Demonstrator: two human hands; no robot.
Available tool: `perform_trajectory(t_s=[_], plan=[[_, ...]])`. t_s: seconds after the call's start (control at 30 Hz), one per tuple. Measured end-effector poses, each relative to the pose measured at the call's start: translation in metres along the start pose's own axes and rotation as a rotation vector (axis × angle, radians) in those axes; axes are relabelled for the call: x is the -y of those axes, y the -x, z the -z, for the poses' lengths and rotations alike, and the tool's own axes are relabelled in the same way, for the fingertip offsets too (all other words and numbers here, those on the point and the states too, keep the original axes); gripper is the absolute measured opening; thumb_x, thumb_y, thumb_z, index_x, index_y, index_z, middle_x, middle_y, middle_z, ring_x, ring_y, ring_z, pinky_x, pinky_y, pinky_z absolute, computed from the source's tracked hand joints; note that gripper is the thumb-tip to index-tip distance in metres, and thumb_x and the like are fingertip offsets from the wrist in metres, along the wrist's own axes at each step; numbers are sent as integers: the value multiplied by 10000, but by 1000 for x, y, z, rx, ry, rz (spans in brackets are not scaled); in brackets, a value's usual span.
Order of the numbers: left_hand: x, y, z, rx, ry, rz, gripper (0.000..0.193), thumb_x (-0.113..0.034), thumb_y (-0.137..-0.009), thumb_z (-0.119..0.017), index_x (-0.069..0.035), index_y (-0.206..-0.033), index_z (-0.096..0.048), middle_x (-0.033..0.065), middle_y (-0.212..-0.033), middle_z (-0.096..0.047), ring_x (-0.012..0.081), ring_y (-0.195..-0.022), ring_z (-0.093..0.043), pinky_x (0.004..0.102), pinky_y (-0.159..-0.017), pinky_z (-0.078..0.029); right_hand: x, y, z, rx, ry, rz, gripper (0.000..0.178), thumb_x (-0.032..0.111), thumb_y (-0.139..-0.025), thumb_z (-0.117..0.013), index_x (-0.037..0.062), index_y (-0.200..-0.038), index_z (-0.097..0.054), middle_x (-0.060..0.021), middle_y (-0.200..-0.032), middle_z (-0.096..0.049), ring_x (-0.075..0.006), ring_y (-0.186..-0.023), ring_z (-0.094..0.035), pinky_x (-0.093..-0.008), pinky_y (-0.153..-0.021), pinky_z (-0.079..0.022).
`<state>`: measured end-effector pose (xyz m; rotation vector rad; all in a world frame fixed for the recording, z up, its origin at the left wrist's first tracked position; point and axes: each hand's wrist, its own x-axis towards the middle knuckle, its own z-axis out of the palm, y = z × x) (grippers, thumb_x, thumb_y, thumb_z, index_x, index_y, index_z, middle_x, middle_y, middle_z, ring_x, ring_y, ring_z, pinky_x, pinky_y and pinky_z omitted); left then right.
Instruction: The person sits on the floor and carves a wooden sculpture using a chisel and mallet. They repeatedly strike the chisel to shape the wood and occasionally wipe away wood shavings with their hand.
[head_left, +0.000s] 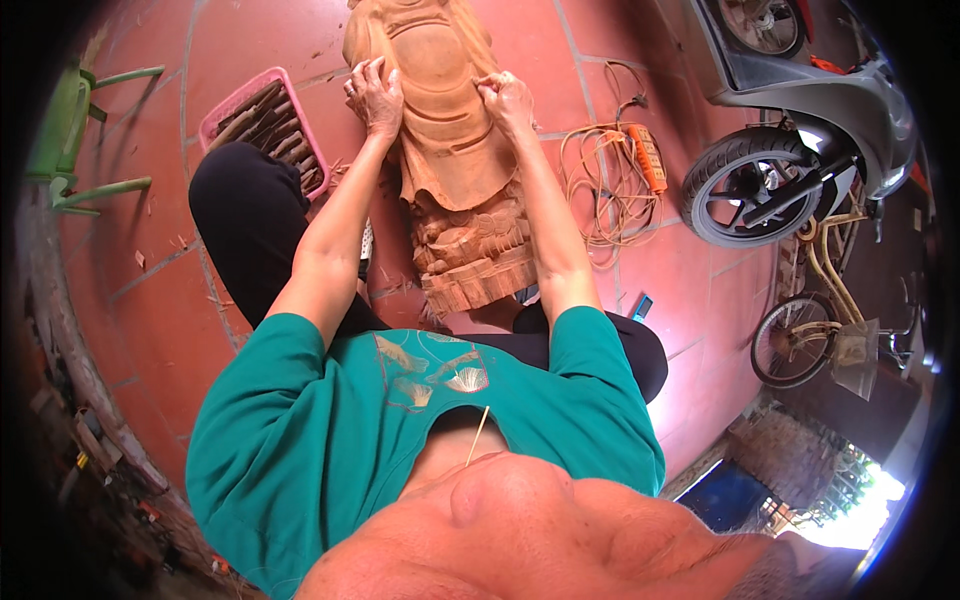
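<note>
A carved wooden statue (450,150) with a rounded belly and draped robe lies on its back between my legs. Its rough-cut base (475,250) is nearest me, and its upper end runs out at the top of the view. My left hand (377,100) rests on the robe at the statue's left side, fingers bent but apart, gripping nothing. On the opposite side, my right hand (506,98) touches the robe's edge with its fingers drawn together in a pinch. Whatever may be between those fingertips is hidden.
Left of the statue, a pink plastic basket (318,160) holds several carving tools (268,125). An orange power strip (647,158) with coiled cord (598,190) lies at right on the tiled floor (150,325). Beyond are a motorbike (745,185), a bicycle (795,340) and a green chair (70,130).
</note>
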<state>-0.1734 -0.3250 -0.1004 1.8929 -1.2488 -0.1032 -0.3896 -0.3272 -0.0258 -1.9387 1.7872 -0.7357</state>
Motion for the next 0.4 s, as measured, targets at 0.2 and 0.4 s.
perform_trajectory(t_s=[0.2, 0.4], plan=[[-4, 1, 1, -3, 12, 3, 383, -299, -852, -687, -208, -1217, -620, 76, -1292, -535, 344, -1183, -483, 518, -956, -420, 5, 13, 15, 81, 35, 123, 124, 224, -829, -714, 143, -905, -769, -96, -859, -645, -310, -795, -655, -430, -704, -510], [-2, 0, -1, -8, 9, -13, 395, -304, -847, -692, -205, -1222, -617, 78, -1301, -533, 343, -1183, -483, 528, -948, -422, 12, -8, -3, -102, 207, 33, 117, 211, -857, -674, 166, -920, -760, -113, -907, -641, -333, -859, -661, -426, -739, -525]])
